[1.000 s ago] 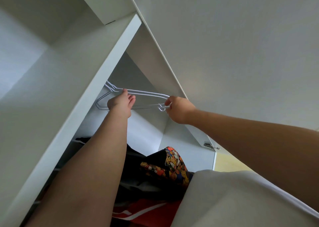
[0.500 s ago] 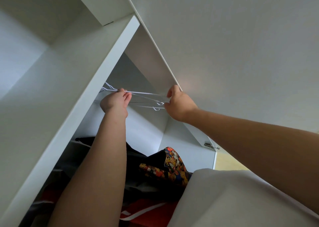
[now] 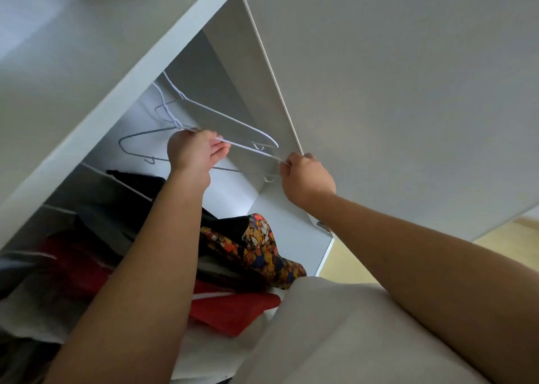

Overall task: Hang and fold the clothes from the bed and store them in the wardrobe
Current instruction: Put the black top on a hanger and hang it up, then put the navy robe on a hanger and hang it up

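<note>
Both arms reach up into the wardrobe [image 3: 180,71]. Left hand [image 3: 191,151]: grip closed around the neck of a white wire hanger [image 3: 248,147]. Right hand [image 3: 306,179]: fingers pinched on the same hanger's far shoulder end, beside the open door [image 3: 393,92]. A second, grey hanger [image 3: 137,135] sits just behind; its hook is hidden. Clothes [image 3: 233,310] hang below, partly covered by the forearms.

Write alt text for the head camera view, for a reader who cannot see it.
Two bare hands reach up into an open white wardrobe; the left hand and right hand grip opposite ends of a thin white wire hanger. A second white wire hanger hangs behind; below lie patterned and red clothes.
</note>
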A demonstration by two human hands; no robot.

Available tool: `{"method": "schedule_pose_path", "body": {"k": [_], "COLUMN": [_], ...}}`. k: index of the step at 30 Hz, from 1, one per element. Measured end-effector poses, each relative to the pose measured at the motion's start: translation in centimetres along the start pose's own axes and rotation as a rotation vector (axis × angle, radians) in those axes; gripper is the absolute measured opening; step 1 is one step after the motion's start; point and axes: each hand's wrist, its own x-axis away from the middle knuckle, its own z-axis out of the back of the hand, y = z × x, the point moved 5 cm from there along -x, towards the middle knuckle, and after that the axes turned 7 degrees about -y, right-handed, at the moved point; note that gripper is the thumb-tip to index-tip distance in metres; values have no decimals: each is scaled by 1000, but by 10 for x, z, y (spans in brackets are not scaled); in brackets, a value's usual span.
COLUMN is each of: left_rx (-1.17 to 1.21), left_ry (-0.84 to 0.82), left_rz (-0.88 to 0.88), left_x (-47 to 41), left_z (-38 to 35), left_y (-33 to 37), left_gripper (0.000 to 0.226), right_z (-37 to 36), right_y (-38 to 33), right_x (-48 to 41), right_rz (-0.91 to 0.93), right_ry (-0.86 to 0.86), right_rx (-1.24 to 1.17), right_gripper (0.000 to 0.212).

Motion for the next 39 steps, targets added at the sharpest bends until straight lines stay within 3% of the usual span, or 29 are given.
{"method": "schedule_pose_path", "body": {"k": [8,12,14,19,27,39], "left_rx": [-67,-12,-20,-3,44,-182], "left_ry": [-117,-223,-278,-417,-758,-1269], "left_rz": [-105,-51,-49,-4,124,35], "left_x": [70,100,114,140,210,414], "left_z": [-17,-24,-29,-46,-79,-227], "left_y": [-35,-54,-62,-72,-113,-154], "left_gripper": [17,75,81,50,23,28], "right_z": [10,21,27,47,54,145], "right_y": [74,103,116,134,176,257], "right_x": [62,98,115,160,282,479], "right_rz": [-38,-112,-165,-322,-506,-801], "right_ry": [-3,19,35,178,455,830], "right_rx": [83,88,76,8,-47,-155], "right_gripper": [31,30,30,29,23,17]}}
